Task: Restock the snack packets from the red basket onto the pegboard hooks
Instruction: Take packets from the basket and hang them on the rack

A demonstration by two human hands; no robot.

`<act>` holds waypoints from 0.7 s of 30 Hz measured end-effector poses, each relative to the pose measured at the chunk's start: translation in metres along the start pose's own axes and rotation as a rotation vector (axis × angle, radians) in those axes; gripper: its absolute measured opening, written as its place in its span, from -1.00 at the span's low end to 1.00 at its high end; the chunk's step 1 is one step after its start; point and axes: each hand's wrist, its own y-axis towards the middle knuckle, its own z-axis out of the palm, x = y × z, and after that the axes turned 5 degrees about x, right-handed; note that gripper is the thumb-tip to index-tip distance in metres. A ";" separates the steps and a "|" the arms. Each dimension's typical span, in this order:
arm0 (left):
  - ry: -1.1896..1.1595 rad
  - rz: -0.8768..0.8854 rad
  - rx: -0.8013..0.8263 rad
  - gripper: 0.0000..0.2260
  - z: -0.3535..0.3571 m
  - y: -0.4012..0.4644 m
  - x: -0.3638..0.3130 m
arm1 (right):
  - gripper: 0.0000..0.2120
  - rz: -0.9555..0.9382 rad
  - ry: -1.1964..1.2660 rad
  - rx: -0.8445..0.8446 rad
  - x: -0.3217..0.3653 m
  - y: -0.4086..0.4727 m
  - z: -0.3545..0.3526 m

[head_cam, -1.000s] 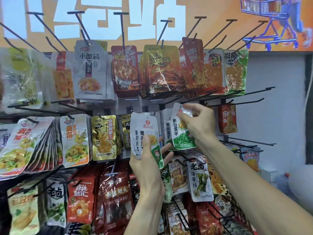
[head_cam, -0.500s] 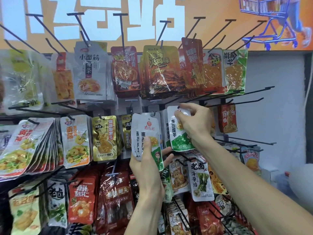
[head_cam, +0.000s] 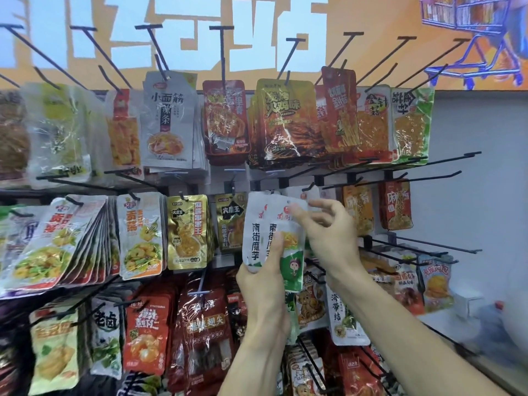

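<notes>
My left hand [head_cam: 264, 284] grips 2 white snack packets [head_cam: 270, 232] before the pegboard hooks [head_cam: 368, 170]; my right hand [head_cam: 328, 232] pinches the front packet's top.

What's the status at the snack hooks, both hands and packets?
Left hand grips a stack of white-and-green packets from below. Right hand pinches the front packet's top edge, below the hook. Not yet hung. Nothing blocking.
</notes>
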 end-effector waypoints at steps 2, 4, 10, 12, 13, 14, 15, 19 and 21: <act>-0.003 -0.002 0.005 -0.60 0.006 -0.004 0.005 | -0.60 0.067 0.105 0.026 -0.006 -0.004 0.003; -0.008 -0.002 0.001 -0.48 0.008 -0.007 0.008 | -0.58 0.069 0.152 -0.026 -0.008 0.002 -0.001; -0.004 0.021 -0.010 -0.73 0.004 -0.007 0.003 | -0.64 -0.010 0.049 -0.108 -0.003 0.035 -0.018; 0.003 0.033 -0.033 -0.71 0.003 -0.007 0.001 | -0.64 -0.030 -0.002 -0.082 0.001 0.044 -0.019; 0.007 0.048 -0.050 -0.70 0.003 -0.007 0.001 | -0.63 -0.048 -0.017 -0.070 0.003 0.047 -0.020; 0.007 0.061 -0.062 -0.70 0.001 -0.006 0.001 | -0.64 -0.060 -0.031 -0.060 0.004 0.050 -0.021; 0.006 0.074 -0.074 -0.69 0.001 -0.006 0.000 | -0.66 -0.065 -0.055 -0.048 0.005 0.053 -0.022; -0.015 0.084 -0.092 -0.65 -0.003 -0.005 -0.003 | -0.78 -0.083 -0.133 -0.029 0.006 0.057 -0.025; -0.015 0.092 -0.094 -0.66 -0.004 -0.007 -0.005 | -0.77 -0.084 -0.138 -0.023 0.006 0.058 -0.026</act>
